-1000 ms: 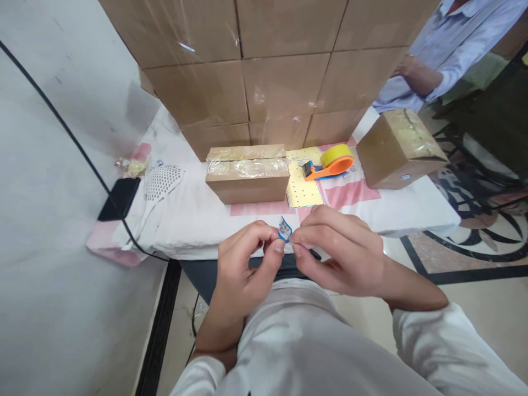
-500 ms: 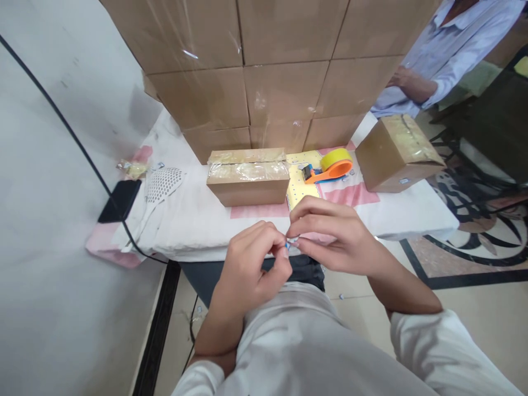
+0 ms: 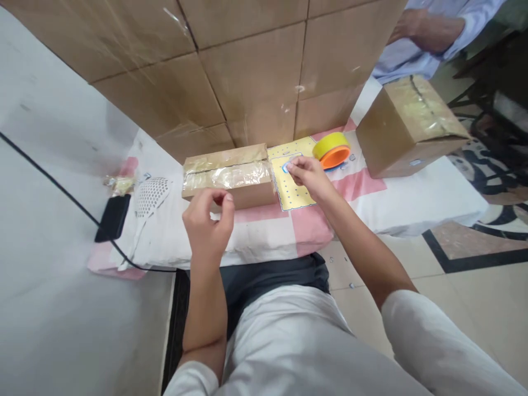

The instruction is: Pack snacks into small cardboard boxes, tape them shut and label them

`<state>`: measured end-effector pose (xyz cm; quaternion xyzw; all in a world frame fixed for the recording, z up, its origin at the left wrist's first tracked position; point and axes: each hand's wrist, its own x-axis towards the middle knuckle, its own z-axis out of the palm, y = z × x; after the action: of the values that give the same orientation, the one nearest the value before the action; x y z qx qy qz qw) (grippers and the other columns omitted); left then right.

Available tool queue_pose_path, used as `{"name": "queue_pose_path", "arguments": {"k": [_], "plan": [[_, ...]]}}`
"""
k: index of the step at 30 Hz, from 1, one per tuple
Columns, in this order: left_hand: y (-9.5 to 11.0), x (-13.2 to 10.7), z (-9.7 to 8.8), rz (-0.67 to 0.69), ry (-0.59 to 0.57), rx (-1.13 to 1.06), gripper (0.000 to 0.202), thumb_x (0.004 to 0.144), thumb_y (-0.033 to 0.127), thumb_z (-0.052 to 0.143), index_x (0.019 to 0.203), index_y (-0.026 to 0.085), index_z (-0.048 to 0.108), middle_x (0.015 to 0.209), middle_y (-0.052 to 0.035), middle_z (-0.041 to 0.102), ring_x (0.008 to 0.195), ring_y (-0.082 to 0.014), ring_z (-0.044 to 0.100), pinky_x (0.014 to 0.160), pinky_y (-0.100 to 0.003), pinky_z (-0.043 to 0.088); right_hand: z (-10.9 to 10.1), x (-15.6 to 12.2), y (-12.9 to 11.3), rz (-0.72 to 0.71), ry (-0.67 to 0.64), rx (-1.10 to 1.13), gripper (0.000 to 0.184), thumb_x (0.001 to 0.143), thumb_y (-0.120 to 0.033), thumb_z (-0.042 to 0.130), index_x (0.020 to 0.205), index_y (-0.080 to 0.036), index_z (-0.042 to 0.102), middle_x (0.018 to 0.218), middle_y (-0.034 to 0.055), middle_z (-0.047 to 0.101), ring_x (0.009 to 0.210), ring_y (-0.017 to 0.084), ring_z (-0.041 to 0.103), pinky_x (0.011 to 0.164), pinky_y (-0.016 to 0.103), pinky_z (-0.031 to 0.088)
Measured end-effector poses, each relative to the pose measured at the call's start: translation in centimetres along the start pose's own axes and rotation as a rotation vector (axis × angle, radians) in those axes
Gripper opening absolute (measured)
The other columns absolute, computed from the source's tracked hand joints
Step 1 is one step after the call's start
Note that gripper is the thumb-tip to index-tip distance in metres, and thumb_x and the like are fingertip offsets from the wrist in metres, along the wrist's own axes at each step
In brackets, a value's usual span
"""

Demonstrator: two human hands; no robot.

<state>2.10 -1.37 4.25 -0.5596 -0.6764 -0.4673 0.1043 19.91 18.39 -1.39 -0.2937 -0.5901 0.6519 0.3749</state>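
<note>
Presently pinches a small blue-and-white, sticker-like piece point(image 3: 285, 166) in the right hand point(image 3: 306, 176), with thumb and fingertips closed on its edge, perhaps to leave its face free. Holds it over the yellow, blue-dotted sheet point(image 3: 295, 193); can't tell if touching. Holds the left hand point(image 3: 203, 223) curled at the near side of a long brown cardboard box point(image 3: 226, 173), taped face upward, likely for access; can't tell if gripping anything. Meets a yellow tape roll point(image 3: 328, 143) in an orange holder point(image 3: 336, 158) just right, then a squarish brown carton point(image 3: 412, 129) further right. Faces a stack of brown cartons point(image 3: 256, 71) on the far side, blocking reach. Finds more room along the near edge of the pink-and-white cloth point(image 3: 264, 234).
</note>
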Motion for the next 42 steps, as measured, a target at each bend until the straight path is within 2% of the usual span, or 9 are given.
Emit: {"name": "queue_pose_path", "arguments": {"k": [4,8,11,14,18,24,34,38,42], "plan": [[-2.6,2.1,1.2,0.001,0.180,0.152,0.007,0.091,0.023,0.065,0.097,0.020,0.066,0.099,-0.0060,0.070,0.102,-0.0228,0.061,0.097,-0.042,0.046,0.2,3.7,1.5,0.120,-0.158,0.034,0.037,0.076,-0.041,0.084,0.071,-0.017,0.056,0.055,-0.0080,0.042,0.048,0.005,0.031,0.043,0.020,0.019],[-7.6,3.6,0.7,-0.046,0.024,0.305,0.041,0.084,0.029,0.078,0.119,0.017,0.062,0.133,-0.0134,0.061,0.130,-0.0319,0.051,0.115,-0.053,0.032,0.5,4.0,4.0,0.069,-0.243,0.116,0.041,0.078,-0.048,0.083,0.073,-0.017,0.057,0.055,-0.0081,0.043,0.048,0.005,0.034,0.043,0.019,0.023],[-11.0,3.7,0.0,-0.191,-0.054,0.275,0.045,0.085,0.025,0.075,0.126,0.017,0.058,0.145,-0.0148,0.052,0.139,-0.0327,0.046,0.113,-0.051,0.037,0.8,3.9,5.6,0.050,-0.284,0.209,0.045,0.078,-0.055,0.082,0.075,-0.017,0.057,0.057,-0.0084,0.042,0.048,0.005,0.032,0.043,0.019,0.021],[-13.2,3.4,-0.3,-0.340,-0.044,0.165,0.042,0.088,0.020,0.068,0.128,0.017,0.056,0.144,-0.0126,0.054,0.136,-0.0295,0.049,0.108,-0.043,0.044,1.1,4.1,6.4,0.125,-0.348,0.281,0.045,0.081,-0.055,0.081,0.077,-0.017,0.057,0.060,-0.0068,0.046,0.048,0.004,0.032,0.042,0.018,0.020],[-15.4,3.6,0.2,-0.377,0.027,0.027,0.036,0.086,0.028,0.069,0.117,0.017,0.057,0.127,-0.0075,0.062,0.122,-0.0257,0.058,0.111,-0.043,0.043,1.3,4.3,6.3,0.210,-0.405,0.315,0.039,0.088,-0.049,0.076,0.078,-0.017,0.056,0.064,-0.0049,0.051,0.048,0.005,0.035,0.043,0.018,0.024],[-18.7,4.4,0.6,-0.450,0.077,-0.034,0.041,0.075,0.041,0.070,0.105,0.018,0.055,0.113,-0.0063,0.066,0.106,-0.0239,0.061,0.102,-0.042,0.049,1.0,3.4,5.5,0.064,-0.401,0.123,0.021,0.090,-0.034,0.073,0.081,-0.015,0.067,0.075,0.0014,0.065,0.069,0.011,0.058,0.064,0.023,0.046],[-16.5,4.1,0.6,-0.381,0.031,0.085,0.038,0.076,0.040,0.058,0.106,0.017,0.056,0.114,-0.0085,0.067,0.109,-0.0252,0.064,0.108,-0.043,0.048,0.8,2.3,4.8,-0.337,-0.402,-0.288,0.014,0.094,-0.021,0.064,0.080,-0.017,0.068,0.075,-0.0015,0.065,0.063,0.009,0.051,0.063,0.023,0.038],[-15.1,4.4,1.4,-0.355,0.063,0.004,0.035,0.076,0.042,0.061,0.102,0.019,0.057,0.113,-0.0067,0.070,0.113,-0.0274,0.064,0.109,-0.046,0.048,1.3,1.9,4.9,-0.379,-0.340,-0.356,0.016,0.096,-0.022,0.063,0.081,-0.018,0.065,0.075,-0.0016,0.064,0.063,0.009,0.049,0.062,0.024,0.036],[-13.2,5.6,2.6,-0.430,-0.128,0.041,0.038,0.077,0.043,0.071,0.104,0.023,0.056,0.107,-0.0030,0.070,0.113,-0.0293,0.063,0.098,-0.045,0.052,2.0,1.6,5.3,-0.300,-0.260,-0.319,0.014,0.093,-0.025,0.066,0.082,-0.018,0.062,0.072,-0.0032,0.059,0.062,0.009,0.047,0.061,0.024,0.036]]}}
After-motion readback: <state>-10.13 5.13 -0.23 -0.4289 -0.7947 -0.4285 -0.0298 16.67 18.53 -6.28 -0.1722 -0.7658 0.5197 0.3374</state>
